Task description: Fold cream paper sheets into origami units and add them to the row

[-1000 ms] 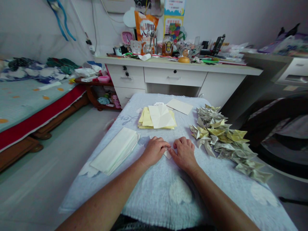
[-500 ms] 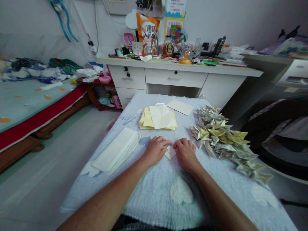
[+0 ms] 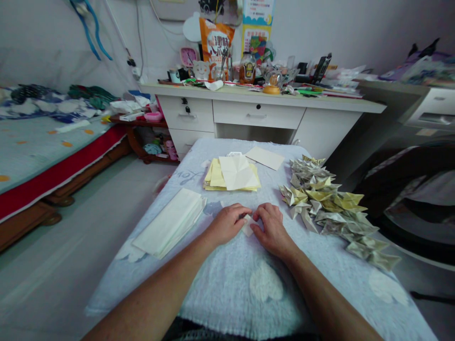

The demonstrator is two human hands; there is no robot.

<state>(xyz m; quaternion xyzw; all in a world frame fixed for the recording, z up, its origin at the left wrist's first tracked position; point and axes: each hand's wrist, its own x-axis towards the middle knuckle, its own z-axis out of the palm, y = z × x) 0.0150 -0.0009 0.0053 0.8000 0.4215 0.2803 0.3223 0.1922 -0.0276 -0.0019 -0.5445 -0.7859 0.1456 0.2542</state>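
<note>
A small folded piece of paper (image 3: 248, 228), off-white, lies on the cloth-covered table between my two hands. My left hand (image 3: 232, 221) pinches its left side, fingers curled. On the other side my right hand (image 3: 270, 225) has its thumb and bent fingers at the paper's right edge. Fingers hide much of the paper. Beyond the hands sits a stack of yellow and white paper sheets (image 3: 239, 174), a creased white one on top. To the left lies a pile of long white paper (image 3: 170, 222). Folded pointed paper pieces (image 3: 327, 203) are heaped at the right.
A flat cream sheet (image 3: 265, 157) rests near the table's far edge. Behind stands a white desk (image 3: 259, 113) crowded with a snack bag, a jar and other items. A bed (image 3: 53, 151) is at the left, a washing machine (image 3: 415, 156) at the right.
My right hand has turned a little, its thumb now showing across the paper's right side. Less of the small paper is visible. The whole view has shifted slightly.
</note>
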